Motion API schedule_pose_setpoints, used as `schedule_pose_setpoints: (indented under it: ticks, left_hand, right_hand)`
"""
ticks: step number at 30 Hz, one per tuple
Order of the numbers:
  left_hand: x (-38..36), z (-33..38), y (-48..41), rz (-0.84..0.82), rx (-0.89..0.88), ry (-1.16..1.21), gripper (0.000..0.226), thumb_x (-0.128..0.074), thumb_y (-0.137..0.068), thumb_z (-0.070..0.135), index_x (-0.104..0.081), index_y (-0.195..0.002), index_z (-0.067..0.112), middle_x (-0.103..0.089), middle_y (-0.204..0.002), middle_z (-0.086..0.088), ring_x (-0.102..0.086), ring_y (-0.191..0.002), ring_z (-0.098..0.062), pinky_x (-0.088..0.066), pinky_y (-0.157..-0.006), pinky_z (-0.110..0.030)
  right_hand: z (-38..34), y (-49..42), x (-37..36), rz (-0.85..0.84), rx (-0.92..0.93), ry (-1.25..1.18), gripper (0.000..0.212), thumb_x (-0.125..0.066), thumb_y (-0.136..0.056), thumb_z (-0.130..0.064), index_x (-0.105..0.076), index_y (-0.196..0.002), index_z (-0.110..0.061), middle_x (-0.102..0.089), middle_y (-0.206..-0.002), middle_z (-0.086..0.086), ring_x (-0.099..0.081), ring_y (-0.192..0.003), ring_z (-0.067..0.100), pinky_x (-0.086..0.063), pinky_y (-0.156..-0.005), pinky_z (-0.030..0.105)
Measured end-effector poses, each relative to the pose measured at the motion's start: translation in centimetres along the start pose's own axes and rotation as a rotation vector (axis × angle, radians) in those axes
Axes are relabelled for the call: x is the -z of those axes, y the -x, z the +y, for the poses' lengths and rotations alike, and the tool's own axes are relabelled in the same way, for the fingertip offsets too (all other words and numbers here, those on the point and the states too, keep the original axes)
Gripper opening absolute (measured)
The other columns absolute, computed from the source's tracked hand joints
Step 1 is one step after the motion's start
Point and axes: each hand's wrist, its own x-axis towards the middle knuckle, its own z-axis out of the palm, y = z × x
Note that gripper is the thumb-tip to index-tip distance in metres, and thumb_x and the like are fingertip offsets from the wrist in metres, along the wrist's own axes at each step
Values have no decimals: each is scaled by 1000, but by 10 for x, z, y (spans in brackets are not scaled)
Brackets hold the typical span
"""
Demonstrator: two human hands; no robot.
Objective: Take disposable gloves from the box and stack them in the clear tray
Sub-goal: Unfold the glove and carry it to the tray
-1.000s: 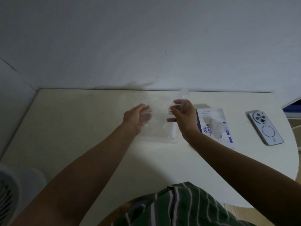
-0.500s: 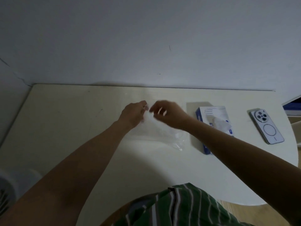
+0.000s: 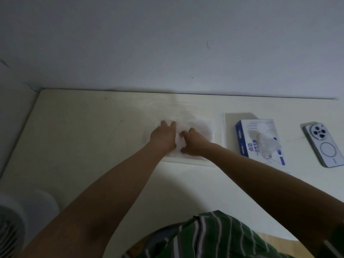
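A clear tray [image 3: 220,127] lies on the pale table, holding a stack of thin translucent gloves [image 3: 199,125]. My left hand [image 3: 163,137] rests flat on the left part of the stack, fingers straight and pointing away from me. Just to its right, my right hand [image 3: 194,142] touches the top glove with bent fingertips and a spread thumb. Right of the tray sits the blue and white glove box [image 3: 243,138], with a crumpled glove [image 3: 268,145] sticking out of its opening.
A white phone [image 3: 324,147] lies face down at the far right. A white fan [image 3: 13,226] stands at the lower left, off the table's edge. The wall runs along the table's back. My striped green shirt fills the bottom centre.
Both hands held a glove up above the tray, came together, then lowered it. It now lies on the stack with both hands down on it.
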Motion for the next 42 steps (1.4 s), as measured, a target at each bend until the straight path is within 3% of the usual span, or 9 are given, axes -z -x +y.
schedule_pose_setpoints:
  ticks: [5,13,17,20,24,30,36,39,42]
  left_hand:
    - [-16,-14,-13,-248,105,70,113,-77,-79,26,9,-153,26,-7,-150,-23,-46,-125,-42,-44,-97,-42]
    - [-25,-13,-23,-266,231,127,120,-75,-82,22,25,-148,9,-13,-153,-25,-38,-134,-39,-38,-105,-41]
    - [-15,-11,-17,-320,191,43,128,-79,-78,30,25,-146,0,-7,-155,-29,-34,-137,-40,-35,-107,-41]
    - [-2,-1,-10,-189,176,-45,95,-67,-88,32,-5,-150,-5,-38,-143,-24,-47,-127,-36,-42,-98,-39]
    - [22,25,-4,152,70,-111,26,-53,-91,23,-58,-111,7,-63,-104,-11,-62,-94,-29,-41,-68,-31]
    - [46,89,0,470,-9,216,15,-47,-95,24,-59,-96,15,-61,-82,0,-55,-74,-22,-39,-63,-30]
    - [37,171,0,315,-195,441,12,-51,-91,24,-61,-93,18,-60,-79,5,-59,-81,-22,-43,-68,-29]
    - [16,205,-3,153,-234,433,12,-57,-90,23,-61,-100,19,-64,-91,2,-61,-88,-22,-44,-72,-29]
    - [-9,226,-6,-29,-244,298,38,-63,-89,31,-50,-121,14,-63,-112,-5,-61,-97,-25,-48,-80,-34]
  right_hand:
    - [13,-7,0,-80,-71,31,106,-74,-83,-30,4,-155,-17,-15,-152,25,-41,-131,40,-43,-102,40]
    - [22,-13,-13,-130,-185,35,120,-73,-84,-30,26,-150,-19,8,-155,29,-8,-145,46,-33,-109,44]
    - [19,-8,-7,-143,-160,65,116,-72,-85,-33,20,-152,-12,0,-154,31,-14,-143,46,-32,-110,44]
    - [15,3,6,-112,-71,150,93,-72,-85,-31,-12,-152,-7,-28,-146,26,-37,-133,39,-41,-104,40]
    - [10,26,32,180,154,157,32,-60,-90,-20,-59,-120,-8,-54,-114,11,-57,-103,27,-49,-81,32]
    - [64,68,82,614,160,-177,19,-54,-89,-17,-72,-96,-13,-67,-93,3,-61,-82,22,-50,-73,34]
    - [169,103,76,722,-139,-263,26,-58,-92,-40,-61,-106,-18,-62,-100,-1,-57,-83,14,-49,-71,31]
    - [208,118,61,543,-349,-241,60,-60,-81,-65,-49,-113,-15,-50,-101,-3,-55,-91,17,-51,-76,35]
    - [227,125,46,358,-355,-254,44,-65,-84,-55,-52,-88,-13,-58,-82,0,-57,-67,13,-44,-56,22]
